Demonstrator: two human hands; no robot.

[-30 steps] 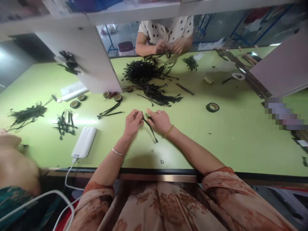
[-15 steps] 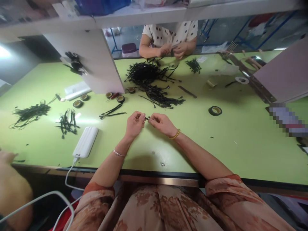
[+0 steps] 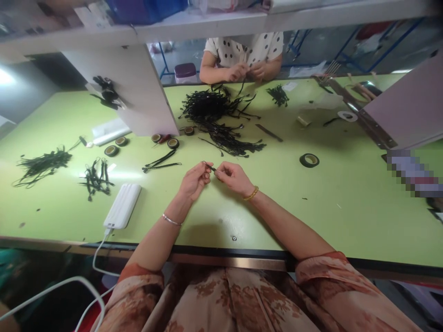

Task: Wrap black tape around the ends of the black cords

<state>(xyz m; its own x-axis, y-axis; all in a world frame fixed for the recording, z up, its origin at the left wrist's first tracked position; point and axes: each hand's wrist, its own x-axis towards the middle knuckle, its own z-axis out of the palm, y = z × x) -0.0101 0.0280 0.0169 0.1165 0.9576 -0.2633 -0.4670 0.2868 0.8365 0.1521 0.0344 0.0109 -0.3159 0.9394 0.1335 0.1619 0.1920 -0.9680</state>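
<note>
My left hand [image 3: 194, 180] and my right hand [image 3: 234, 177] meet above the green table [image 3: 311, 203], fingertips pinched together. Between them they grip a thin black cord piece [image 3: 209, 167]; only a short length shows between the fingers. A big pile of black cords [image 3: 216, 113] lies farther back on the table, just beyond my hands. Two loose black cords [image 3: 161, 161] lie to the left of my left hand.
A white power bank [image 3: 122, 206] with a cable sits at the left front edge. Tape rolls [image 3: 309, 160] and small cord bundles [image 3: 95, 177] dot the table. A white divider panel [image 3: 138, 87] stands at back left. Across the table a person [image 3: 244, 57] in a dotted top handles cords.
The cord that hung down from my hands a second ago is now gathered up between my pinched fingers. The person at the left edge has moved out of view.
</note>
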